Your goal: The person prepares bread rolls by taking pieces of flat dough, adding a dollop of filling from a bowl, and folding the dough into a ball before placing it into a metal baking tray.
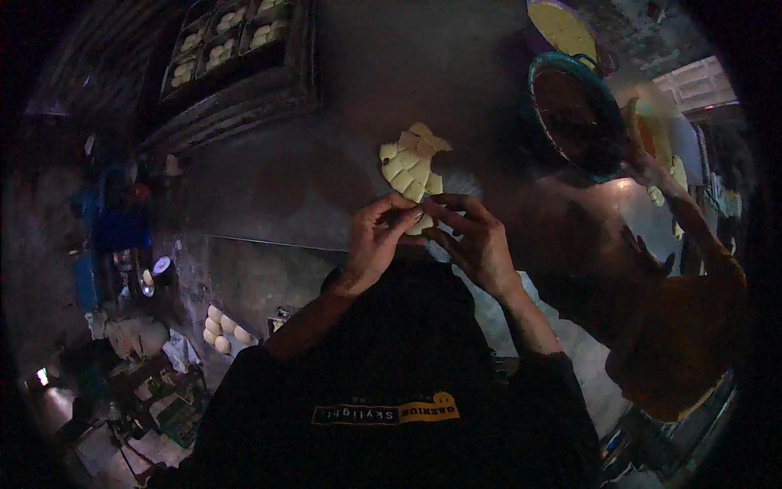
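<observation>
My left hand (376, 244) and my right hand (479, 246) meet close in front of my body at the near edge of the dark table. Their fingertips pinch a small pale piece of dough (419, 225) between them. Just beyond my fingers lies a slab of pale dough (407, 167), scored or cut into blocks, with thin ragged flaps on its far side. My fingers partly cover its near end, so I cannot tell whether the pinched piece is joined to it.
Far left stands a dark rack of trays (220, 57) with dough portions. At right, a co-worker (680, 334) reaches to a teal basin (574, 114); a tub with yellowish contents (564, 31) sits beyond. Several round dough balls (221, 330) lie at lower left.
</observation>
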Demonstrator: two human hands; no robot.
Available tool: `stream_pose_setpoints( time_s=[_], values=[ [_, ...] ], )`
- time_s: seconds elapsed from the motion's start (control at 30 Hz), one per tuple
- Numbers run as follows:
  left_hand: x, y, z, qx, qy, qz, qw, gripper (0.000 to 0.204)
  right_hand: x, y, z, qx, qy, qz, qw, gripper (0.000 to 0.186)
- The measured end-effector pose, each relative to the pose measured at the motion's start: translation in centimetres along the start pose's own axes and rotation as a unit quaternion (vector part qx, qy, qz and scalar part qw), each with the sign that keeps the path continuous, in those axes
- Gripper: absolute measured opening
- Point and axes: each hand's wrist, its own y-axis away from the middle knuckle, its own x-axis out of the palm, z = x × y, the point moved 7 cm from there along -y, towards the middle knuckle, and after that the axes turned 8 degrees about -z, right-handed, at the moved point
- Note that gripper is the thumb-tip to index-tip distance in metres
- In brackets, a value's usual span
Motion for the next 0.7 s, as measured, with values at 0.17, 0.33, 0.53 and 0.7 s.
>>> stream_pose_setpoints(
  time_s=[0.17,0.33,0.53,0.7],
  values=[
    [1.7,0.2,2.4,-0.136,0.084,0.012,0.987,0.024,-1.3,-1.0,-0.5,0.018,0.041,0.132,0.990,0.031],
    [1.9,-0.2,3.4,-0.136,0.154,0.071,0.976,0.029,-1.6,-0.7,-1.0,-0.117,0.003,0.191,0.975,0.035],
    [4.0,1.9,0.7,0.003,-0.144,0.076,0.987,0.039,0.1,-0.2,-2.2,-0.014,-0.088,0.243,0.966,0.028],
    [-0.2,2.1,7.2,-0.034,-0.053,0.034,0.997,0.031,1.1,0.8,-1.2,-0.081,0.059,0.177,0.979,0.028]
  ],
)
